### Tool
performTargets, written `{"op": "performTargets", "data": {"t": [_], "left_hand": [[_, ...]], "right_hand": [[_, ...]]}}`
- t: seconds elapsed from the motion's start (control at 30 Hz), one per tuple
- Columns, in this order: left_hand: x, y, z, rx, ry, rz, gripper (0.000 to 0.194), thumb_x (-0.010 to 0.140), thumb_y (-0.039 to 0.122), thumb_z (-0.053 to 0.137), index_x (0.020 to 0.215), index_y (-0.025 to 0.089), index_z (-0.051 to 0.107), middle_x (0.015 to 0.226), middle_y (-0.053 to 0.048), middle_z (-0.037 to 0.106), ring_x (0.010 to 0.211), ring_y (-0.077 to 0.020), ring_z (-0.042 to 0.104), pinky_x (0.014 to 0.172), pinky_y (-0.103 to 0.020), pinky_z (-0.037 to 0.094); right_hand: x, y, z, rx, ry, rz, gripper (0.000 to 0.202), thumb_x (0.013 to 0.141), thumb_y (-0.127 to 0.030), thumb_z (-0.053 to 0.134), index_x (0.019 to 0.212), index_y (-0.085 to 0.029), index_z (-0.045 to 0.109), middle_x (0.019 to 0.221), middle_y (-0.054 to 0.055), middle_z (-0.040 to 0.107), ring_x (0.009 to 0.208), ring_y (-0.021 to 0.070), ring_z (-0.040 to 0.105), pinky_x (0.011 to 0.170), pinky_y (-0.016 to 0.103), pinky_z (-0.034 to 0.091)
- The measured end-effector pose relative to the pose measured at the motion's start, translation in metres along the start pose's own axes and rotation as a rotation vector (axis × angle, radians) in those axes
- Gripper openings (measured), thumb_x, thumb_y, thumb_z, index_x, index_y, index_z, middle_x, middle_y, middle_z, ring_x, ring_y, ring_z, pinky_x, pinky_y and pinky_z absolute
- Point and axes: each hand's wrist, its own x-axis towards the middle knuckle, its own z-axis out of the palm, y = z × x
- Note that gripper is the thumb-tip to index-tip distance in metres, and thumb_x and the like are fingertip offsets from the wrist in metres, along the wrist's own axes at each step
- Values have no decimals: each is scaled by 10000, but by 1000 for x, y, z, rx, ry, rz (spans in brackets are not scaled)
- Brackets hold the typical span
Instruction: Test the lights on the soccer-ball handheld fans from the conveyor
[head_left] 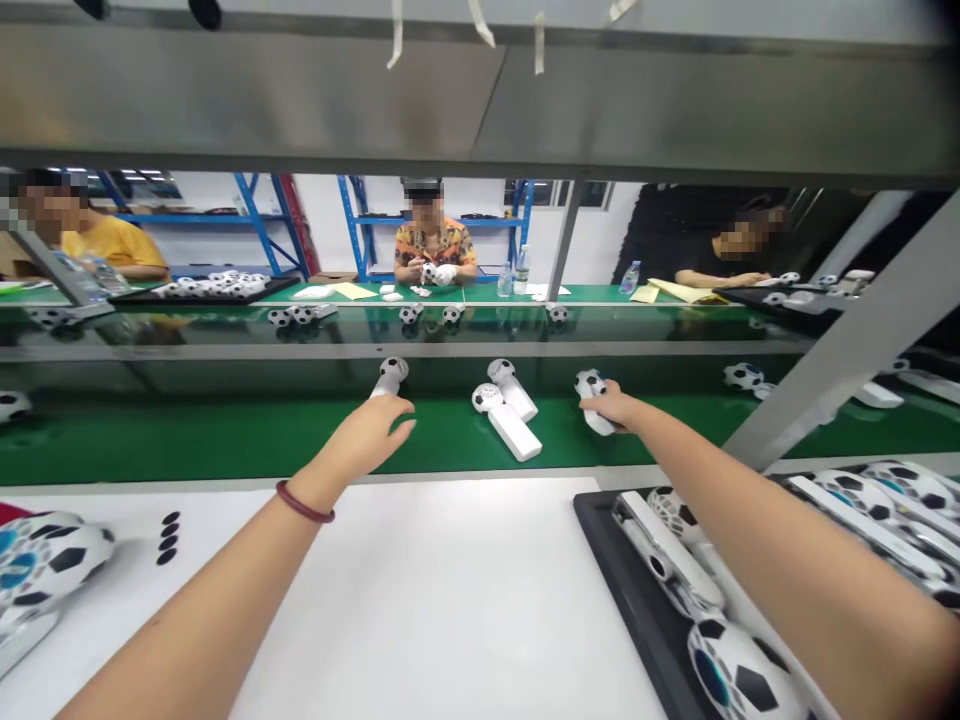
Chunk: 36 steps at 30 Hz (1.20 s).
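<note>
My right hand is closed around a white handheld device with a soccer-ball head, held over the green belt. My left hand reaches over the belt with thumb and fingers apart. Just beyond it is another soccer-ball-headed device, its handle partly hidden by the hand; whether they touch I cannot tell. Between my hands, two more such devices lie side by side, the nearer one and the farther one, ball ends pointing away to the left.
A white work surface lies before me, with black oval pieces and a large ball-headed device at left. A black tray holds more devices at right. A slanted metal post and overhead shelf frame the belt. Several co-workers sit opposite.
</note>
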Motion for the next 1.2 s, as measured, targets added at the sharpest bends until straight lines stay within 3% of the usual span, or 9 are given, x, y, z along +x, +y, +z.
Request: {"op": "performTargets", "data": {"t": [0.1, 0.17, 0.23, 0.3, 0.4, 0.53, 0.67, 0.87, 1.2], "left_hand": [[-4, 31, -1, -188, 113, 34, 275, 823, 350, 439, 999, 200, 590, 1099, -93, 574, 1037, -265, 505, 911, -386, 382], [-5, 56, -1, -495, 201, -45, 347, 800, 386, 498, 1091, 200, 540, 1160, -109, 533, 1091, -271, 475, 926, -411, 380], [-7, 83, -2, -919, 233, -165, 575, 752, 424, 577, 1256, 230, 379, 1235, -119, 475, 1113, -274, 472, 882, -413, 425], [-11, 107, -7, -1320, 274, -230, 751, 713, 429, 634, 1323, 289, 219, 1221, -103, 481, 1038, -263, 537, 793, -385, 481], [-23, 131, -16, -1640, 430, -231, 654, 740, 399, 617, 1271, 335, 240, 1028, -35, 574, 839, -214, 624, 700, -334, 509], [-41, 139, -25, -1705, 485, -242, 463, 768, 395, 576, 1166, 322, 349, 801, 14, 586, 675, -180, 632, 638, -311, 517], [-51, 134, -28, -1681, 445, -254, 414, 761, 404, 570, 1121, 306, 390, 734, 23, 570, 599, -174, 620, 583, -310, 520], [-53, 134, -28, -1704, 449, -219, 344, 765, 351, 579, 1065, 306, 416, 787, 24, 595, 617, -166, 638, 563, -277, 531], [-58, 141, -33, -1703, 428, -194, 321, 772, 337, 578, 1052, 287, 429, 807, 9, 600, 612, -164, 641, 463, -211, 506]], "right_hand": [[-26, -34, 11, -63, -44, -46, 812, 700, -369, 648, 1370, -206, 218, 981, 119, 578, 594, 146, 552, 542, 291, 434], [-59, -58, 23, -82, -116, -146, 889, 643, -313, 696, 1374, -306, 191, 987, 84, 588, 630, 184, 574, 565, 317, 460], [-103, -78, 38, -101, -214, -300, 941, 651, -305, 685, 1392, -351, 106, 1038, 81, 573, 726, 231, 593, 648, 382, 480], [-149, -91, 52, -97, -229, -424, 934, 636, -302, 702, 1394, -343, 159, 1171, 95, 508, 963, 302, 541, 821, 454, 429], [-200, -97, 68, 64, -362, -402, 876, 657, -345, 703, 1376, -375, 204, 1305, 72, 399, 1087, 323, 462, 879, 469, 403], [-224, -94, 73, 431, -688, -249, 686, 816, -384, 550, 1356, -445, 132, 1362, 24, 326, 1015, 233, 530, 833, 407, 467], [-224, -93, 72, 596, -877, -122, 707, 863, -331, 505, 1350, -459, 9, 1233, 35, 429, 911, 184, 587, 844, 420, 469], [-225, -90, 75, 681, -896, -106, 682, 873, -288, 500, 1344, -454, 35, 1146, 21, 463, 869, 158, 584, 825, 394, 459], [-226, -84, 73, 759, -967, -80, 715, 849, -281, 517, 1356, -433, 37, 1177, 32, 459, 943, 207, 572, 842, 444, 428]]}}
